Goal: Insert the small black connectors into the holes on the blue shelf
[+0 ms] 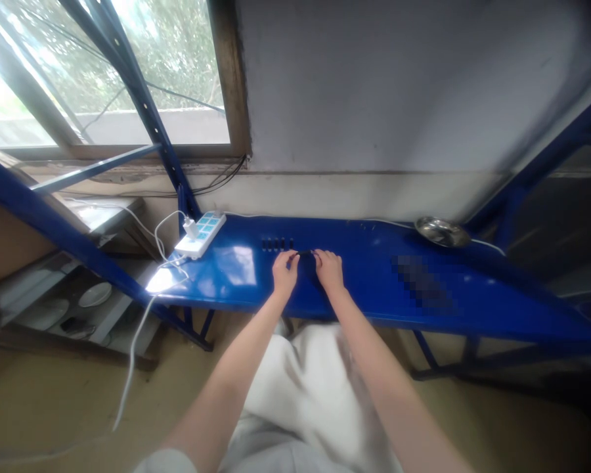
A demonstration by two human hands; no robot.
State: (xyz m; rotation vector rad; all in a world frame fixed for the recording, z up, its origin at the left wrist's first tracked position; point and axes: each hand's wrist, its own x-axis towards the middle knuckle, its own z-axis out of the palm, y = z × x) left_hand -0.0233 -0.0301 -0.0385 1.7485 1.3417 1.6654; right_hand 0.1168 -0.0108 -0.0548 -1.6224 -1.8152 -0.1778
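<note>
Between my two hands a small black rod-like piece (pixel 305 253) lies level, just above or on the blue table (pixel 364 289); I cannot tell which. My left hand (pixel 285 270) pinches its left end with thumb and fingers. At the other end, the fingertips of my right hand (pixel 329 269) are closed on it. Just beyond my left hand stands a row of several small dark pieces with lighter ends (pixel 276 244). They are too small to name exactly.
A white power strip (pixel 201 235) with a plug and white cables sits at the table's left end. Toward the back right is a shiny metal bowl (pixel 442 232). A blurred-out dark patch (pixel 423 282) covers something on the right. Blue metal posts (pixel 148 112) frame the table.
</note>
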